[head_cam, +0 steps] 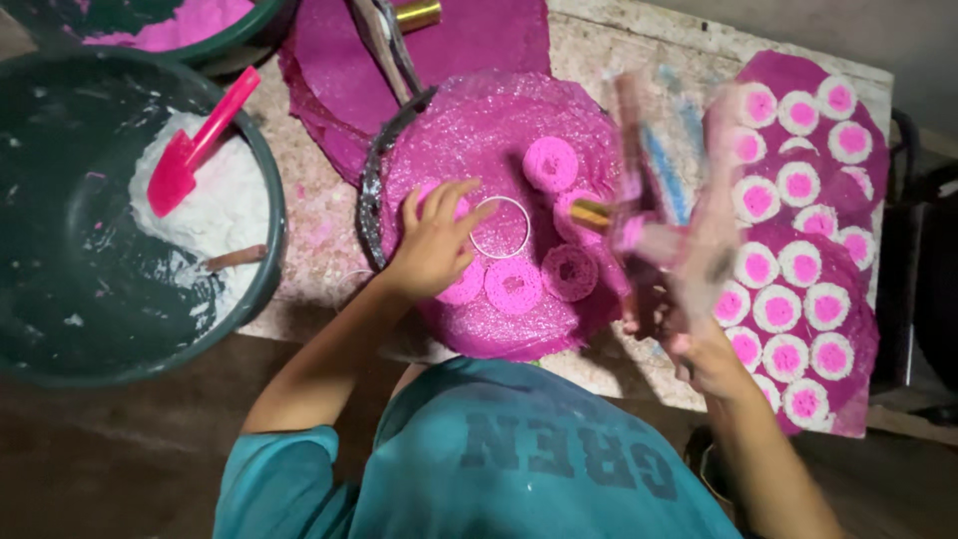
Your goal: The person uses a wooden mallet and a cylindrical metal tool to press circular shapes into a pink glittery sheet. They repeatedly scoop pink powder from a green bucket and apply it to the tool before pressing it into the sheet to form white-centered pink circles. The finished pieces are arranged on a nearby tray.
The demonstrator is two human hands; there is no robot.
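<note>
Head view: left hand [434,240] rests on round glittery pink sheet [479,130], fingers [449,200] loosely spread, fingertips touching thin white ring cutter [501,228] at hand's 3 o'clock. Pink cut discs [551,165] lie around ring from 1 to 6 o'clock. Right hand [689,260] motion-blurred, raised near sheet's 3 o'clock edge; finger state cannot be told. Dark green basin [60,329] with white powder [225,205] and pink plastic scoop [195,150] at 9 o'clock.
</note>
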